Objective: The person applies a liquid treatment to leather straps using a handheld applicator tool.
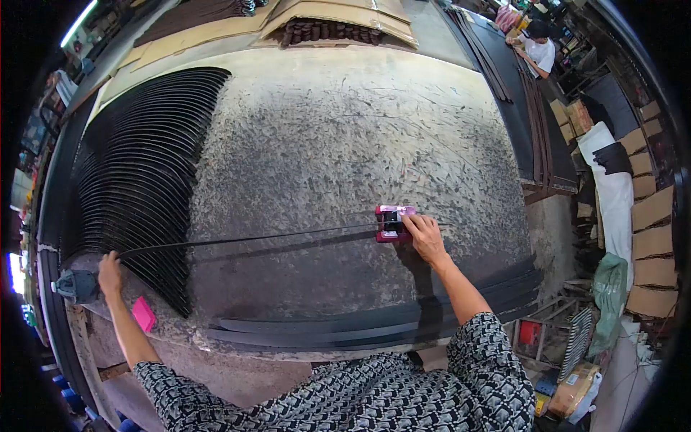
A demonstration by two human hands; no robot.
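My right hand [426,236] grips a small pink and black tool [392,222] resting on the worn grey table [345,137]. A long thin black strip [252,238] runs from the tool leftward, lifted slightly above the table so it casts a shadow. My left hand [109,273] holds the strip's far end at the table's left edge. Both sleeves are black-and-white patterned.
Many black strips [137,180] lie fanned out on the table's left side. More long black strips [360,327] lie along the near edge. A pink block [143,314] sits near the left edge. Cardboard [338,18] lies at the back. Another person [536,50] works far right.
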